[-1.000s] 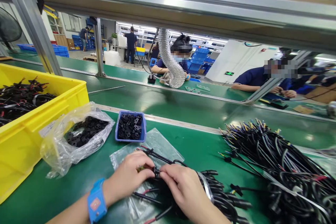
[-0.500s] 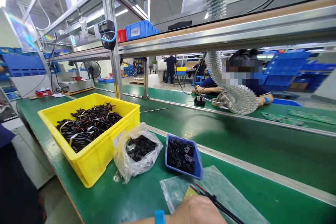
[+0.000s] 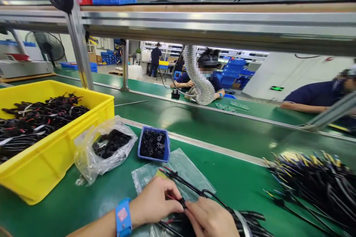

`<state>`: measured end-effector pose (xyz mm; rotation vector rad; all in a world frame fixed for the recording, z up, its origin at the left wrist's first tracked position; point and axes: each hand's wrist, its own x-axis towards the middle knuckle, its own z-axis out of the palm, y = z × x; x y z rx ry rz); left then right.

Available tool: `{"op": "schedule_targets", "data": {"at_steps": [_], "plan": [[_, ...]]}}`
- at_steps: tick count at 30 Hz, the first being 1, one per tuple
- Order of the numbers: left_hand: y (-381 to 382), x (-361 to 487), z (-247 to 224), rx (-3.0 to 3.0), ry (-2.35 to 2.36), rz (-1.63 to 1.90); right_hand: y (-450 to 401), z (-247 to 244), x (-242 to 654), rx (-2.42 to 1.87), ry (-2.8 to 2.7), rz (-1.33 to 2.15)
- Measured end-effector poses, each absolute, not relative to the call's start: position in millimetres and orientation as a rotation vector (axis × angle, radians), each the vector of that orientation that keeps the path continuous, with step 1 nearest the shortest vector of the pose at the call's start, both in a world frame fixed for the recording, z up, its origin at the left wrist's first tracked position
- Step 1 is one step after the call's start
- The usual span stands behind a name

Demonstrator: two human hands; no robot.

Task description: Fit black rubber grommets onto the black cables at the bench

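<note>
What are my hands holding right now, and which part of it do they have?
A small black piece at a black cable's end, pinched between the fingertips of the left hand and right hand; the fingers hide its exact shape.

Behind the green counter (image 3: 222,170), a metal-framed shelf (image 3: 208,20) crosses the room; beyond stand a white wall (image 3: 257,70), a fan (image 3: 48,46) and brightly lit racks (image 3: 236,53).
</note>
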<state>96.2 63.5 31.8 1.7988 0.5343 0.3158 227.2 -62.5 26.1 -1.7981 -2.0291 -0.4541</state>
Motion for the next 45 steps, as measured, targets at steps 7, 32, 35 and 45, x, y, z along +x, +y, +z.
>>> {"op": "schedule_targets", "data": {"at_steps": [7, 32, 35, 45], "plan": [[63, 98, 33, 1.863, 0.543, 0.355, -62, 30, 222, -1.894, -2.019, -0.413], [53, 96, 41, 2.069, 0.541, 0.485, -64, 38, 217, -1.865, -1.999, -0.340], [58, 96, 43, 2.127, 0.463, 0.521, -64, 43, 220, -1.933, -2.022, -0.319], [149, 74, 41, 2.308, 0.755, 1.130, -44, 53, 227, -2.386, -1.953, -0.673]]}}
